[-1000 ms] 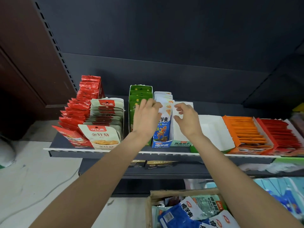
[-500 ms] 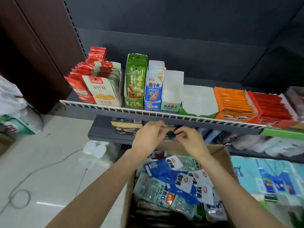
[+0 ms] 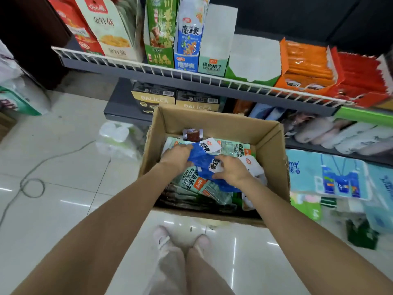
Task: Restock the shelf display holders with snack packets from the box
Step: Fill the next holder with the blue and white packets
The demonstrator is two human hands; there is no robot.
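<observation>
Since the moment before, you brought both hands down off the shelf and into the cardboard box (image 3: 214, 122) on the floor; a second back they were up at the blue holder (image 3: 187, 39), and half a second back they were only just above the box rim. That drop meant you had finished one placement and were fetching more stock, so the restock was, by my reading, mid-cycle rather than near its end.

Your left hand (image 3: 177, 157) lay on the left edge of the blue packet (image 3: 203, 161), fingers curled over it in what looked like a grip. Your right hand (image 3: 231, 170) rested on the packet's right side, fingers spread fairly flat on the film; whether the thumb pinched underneath I could not tell.

The blue packet was glossy, crinkled plastic film with white label patches, soft and slippery-looking, lying on top of a loose heap of pale green packets (image 3: 231, 146) of the same film. The box was plain brown corrugated card with its flaps open. Up on the shelf, behind the white wire rail (image 3: 191, 76), the pale green holder (image 3: 214, 50) beside the blue one stood tall, narrow and seemingly unfilled, stiff printed card with a white inner face.
</observation>
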